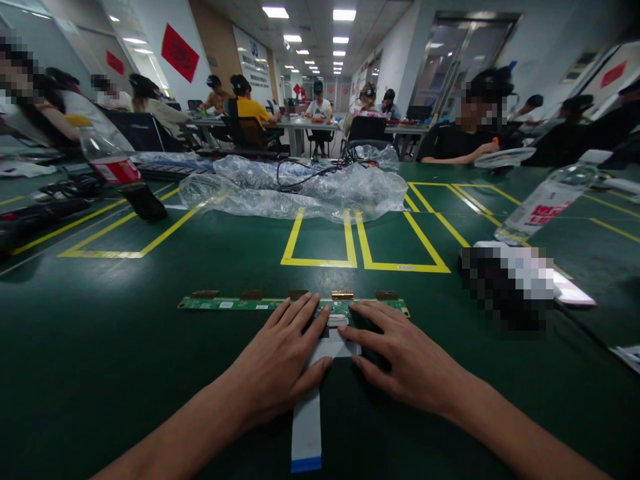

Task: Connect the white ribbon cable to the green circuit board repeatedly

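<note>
While the left hand [287,353] and right hand [400,350] rest palm-down, fingers loosely spread, the circuit board [240,304] lies flat just beyond them, fingertips on or right at its near edge. Neither hand is closed round anything; the left thumb touches the white ribbon cable [306,427], the right index sits at the connector [338,320] between the hands. Progress: cable folded and lined up at the connector, so about midway, I'd judge; whether it's seated or locked can't be told, fingers cover too much. Left to do, likely: press it home and check. Cable's other end, blue tip [306,463], lies loose on the near side, below the left hand. Room: bare counter [100,373] left of the left hand and ahead, up to the yellow tape [320,263]; clear plastic wrap [310,190] lies past that. Right side is tighter: blurred dark item [500,293] and a bottle [545,200] beyond the right hand, apart from it. Board ends stick out past both hands, nothing touching them.
</note>
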The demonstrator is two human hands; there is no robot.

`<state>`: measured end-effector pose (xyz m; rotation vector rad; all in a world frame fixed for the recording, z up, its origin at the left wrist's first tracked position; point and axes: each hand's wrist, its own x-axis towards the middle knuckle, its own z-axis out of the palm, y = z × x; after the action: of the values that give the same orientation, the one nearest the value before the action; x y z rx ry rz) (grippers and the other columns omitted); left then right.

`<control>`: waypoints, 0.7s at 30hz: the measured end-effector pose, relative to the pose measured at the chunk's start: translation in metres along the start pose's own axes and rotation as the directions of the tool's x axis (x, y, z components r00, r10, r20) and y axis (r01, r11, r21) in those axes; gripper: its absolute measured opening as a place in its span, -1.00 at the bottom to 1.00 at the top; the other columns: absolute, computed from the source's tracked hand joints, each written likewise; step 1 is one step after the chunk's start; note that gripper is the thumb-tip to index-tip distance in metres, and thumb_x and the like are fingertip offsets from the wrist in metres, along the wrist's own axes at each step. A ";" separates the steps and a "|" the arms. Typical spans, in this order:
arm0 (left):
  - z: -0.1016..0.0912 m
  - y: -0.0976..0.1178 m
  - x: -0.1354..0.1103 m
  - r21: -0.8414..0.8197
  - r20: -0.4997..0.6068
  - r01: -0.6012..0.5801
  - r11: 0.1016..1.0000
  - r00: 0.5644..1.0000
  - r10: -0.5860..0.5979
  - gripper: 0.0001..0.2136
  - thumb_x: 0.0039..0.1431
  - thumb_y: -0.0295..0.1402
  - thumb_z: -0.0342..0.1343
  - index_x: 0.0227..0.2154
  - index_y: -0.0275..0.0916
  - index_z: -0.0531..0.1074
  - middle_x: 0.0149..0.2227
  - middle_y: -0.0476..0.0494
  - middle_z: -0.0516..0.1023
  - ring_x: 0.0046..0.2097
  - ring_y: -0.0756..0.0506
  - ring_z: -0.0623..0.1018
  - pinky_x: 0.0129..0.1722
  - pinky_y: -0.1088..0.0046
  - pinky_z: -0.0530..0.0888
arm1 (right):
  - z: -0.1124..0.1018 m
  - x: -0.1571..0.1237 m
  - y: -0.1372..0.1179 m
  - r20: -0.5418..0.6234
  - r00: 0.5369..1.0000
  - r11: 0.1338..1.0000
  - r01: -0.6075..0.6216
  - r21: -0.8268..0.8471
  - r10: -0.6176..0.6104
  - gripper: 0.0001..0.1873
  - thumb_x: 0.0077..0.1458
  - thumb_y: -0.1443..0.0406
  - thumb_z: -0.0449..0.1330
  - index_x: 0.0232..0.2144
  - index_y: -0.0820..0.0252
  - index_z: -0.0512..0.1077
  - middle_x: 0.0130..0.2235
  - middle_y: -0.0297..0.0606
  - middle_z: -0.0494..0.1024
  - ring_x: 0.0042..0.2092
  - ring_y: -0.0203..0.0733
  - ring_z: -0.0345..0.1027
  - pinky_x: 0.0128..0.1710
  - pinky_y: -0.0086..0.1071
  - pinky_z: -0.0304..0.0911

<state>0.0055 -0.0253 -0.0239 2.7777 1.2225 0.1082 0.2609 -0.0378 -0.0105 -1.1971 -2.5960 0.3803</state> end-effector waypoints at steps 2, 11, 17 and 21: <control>0.000 0.001 0.000 0.004 -0.002 -0.014 1.000 1.000 0.014 -0.37 0.38 -0.03 -0.17 0.38 -0.28 0.04 0.42 -0.44 0.01 0.43 -0.37 0.07 0.34 -0.14 0.21 | 0.000 0.000 0.000 -0.002 1.000 1.000 0.004 -0.008 -0.004 -0.55 0.26 0.20 0.17 0.19 -0.03 0.41 0.33 -0.08 0.28 0.34 0.12 0.12 0.28 0.15 0.11; -0.014 0.006 0.000 0.007 -0.066 -0.135 0.991 0.989 0.135 -0.57 0.37 -0.30 -0.08 0.23 -0.32 0.32 0.27 -0.34 0.37 0.30 -0.29 0.36 0.27 0.02 0.42 | 0.001 0.001 0.002 0.011 1.000 0.999 0.005 -0.035 -0.005 -0.55 0.29 0.21 0.14 0.20 -0.03 0.40 0.33 -0.08 0.28 0.34 0.10 0.12 0.30 0.13 0.08; -0.019 -0.007 -0.003 -0.104 -0.048 -0.143 0.984 0.989 0.139 -0.60 0.36 -0.31 -0.04 0.23 -0.12 0.32 0.31 -0.21 0.32 0.32 -0.22 0.35 0.25 0.03 0.44 | 0.000 0.001 0.002 0.010 1.000 1.000 0.005 -0.023 -0.005 -0.55 0.28 0.23 0.15 0.20 -0.02 0.40 0.33 -0.07 0.28 0.34 0.12 0.13 0.28 0.14 0.12; -0.020 -0.009 -0.003 -0.153 -0.062 -0.138 0.978 0.990 0.130 -0.62 0.36 -0.31 -0.03 0.21 -0.13 0.34 0.31 -0.21 0.32 0.33 -0.22 0.33 0.28 0.03 0.41 | 0.001 0.002 0.003 0.005 1.000 1.000 0.025 -0.020 -0.025 -0.52 0.27 0.25 0.15 0.23 0.01 0.37 0.33 -0.06 0.29 0.34 0.13 0.13 0.28 0.14 0.12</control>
<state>-0.0054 -0.0201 -0.0057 2.7318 0.9890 0.2764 0.2614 -0.0350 -0.0120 -1.1708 -2.6222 0.3542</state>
